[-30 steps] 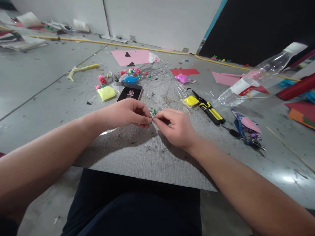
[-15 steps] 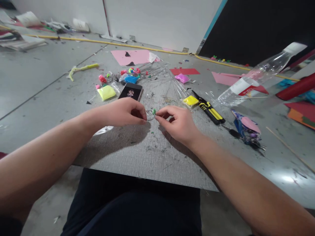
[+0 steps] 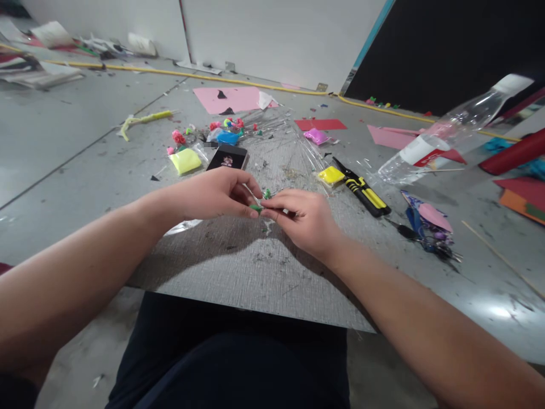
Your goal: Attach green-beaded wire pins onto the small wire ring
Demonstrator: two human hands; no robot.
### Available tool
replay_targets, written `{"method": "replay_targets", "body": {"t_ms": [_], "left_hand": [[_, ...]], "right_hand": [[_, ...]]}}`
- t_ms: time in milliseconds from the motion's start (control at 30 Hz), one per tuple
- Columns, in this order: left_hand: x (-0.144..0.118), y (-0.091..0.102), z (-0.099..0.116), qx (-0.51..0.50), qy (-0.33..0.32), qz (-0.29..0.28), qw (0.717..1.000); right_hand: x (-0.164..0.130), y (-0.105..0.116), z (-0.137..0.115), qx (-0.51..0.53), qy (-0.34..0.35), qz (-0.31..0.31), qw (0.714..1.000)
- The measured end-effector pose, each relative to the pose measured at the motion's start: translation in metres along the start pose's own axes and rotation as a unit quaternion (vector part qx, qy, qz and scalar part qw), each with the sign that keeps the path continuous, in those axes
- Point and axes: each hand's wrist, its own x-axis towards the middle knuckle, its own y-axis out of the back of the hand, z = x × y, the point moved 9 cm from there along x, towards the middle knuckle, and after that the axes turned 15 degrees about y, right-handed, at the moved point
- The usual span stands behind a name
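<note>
At the far upper left of the frame a paper stack (image 3: 38,76) lies on the floor, and a yellow cord (image 3: 179,72) runs along the wall toward the right. Lower, left of centre, a yellow-green strip (image 3: 142,120) lies on the floor. Near the far edge of the grey board (image 3: 255,272) sit a yellow clay pack (image 3: 185,161), small pink and red clay bits (image 3: 177,137), a blue pack (image 3: 227,137) and a black phone (image 3: 227,158).

The left hand (image 3: 213,194) hovers over the middle of the board, fingers curled narrow, thumb and forefinger pinching a small green clay piece (image 3: 256,208). The right hand (image 3: 304,218) meets it fingertip to fingertip, also narrowly pinched on the same piece. A thin wire (image 3: 251,194) rises between the two hands, with a second green bit (image 3: 267,194) just above the fingertips; whether that bit sits on the wire I cannot tell.

Beyond the hands a pink sheet (image 3: 232,98) lies at upper centre, clear wrap (image 3: 293,145) spreads over the board, and a red sheet (image 3: 320,124) and magenta pack (image 3: 315,136) lie right of it. Further right come a yellow clay block (image 3: 331,175), just beside black-and-yellow cutters (image 3: 361,189), then a clear bottle (image 3: 447,133) lying tilted, blue scissors (image 3: 426,233) under a pink scrap, a red roll (image 3: 513,152) at the right edge, and a stick (image 3: 502,258) at lower right.
</note>
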Motion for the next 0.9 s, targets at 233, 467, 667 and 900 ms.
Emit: {"method": "replay_targets", "body": {"t_ms": [233,467,667,900], "left_hand": [[-0.004,-0.009,0.004,0.046,0.009,-0.023,0.999],[-0.001,-0.013,-0.003,0.155,0.007,-0.033,0.987],[-0.003,-0.011,0.002,0.162,-0.005,-0.014,0.987],[-0.007,-0.013,0.011,0.151,-0.022,-0.015,0.988]], "right_hand": [[0.001,-0.007,-0.001,0.001,-0.03,-0.046,0.999],[-0.006,0.005,0.02,0.015,-0.12,0.012,0.993],[-0.002,0.0,0.012,-0.014,-0.073,-0.029,0.997],[0.0,-0.003,0.004,-0.037,-0.031,-0.033,0.998]]}}
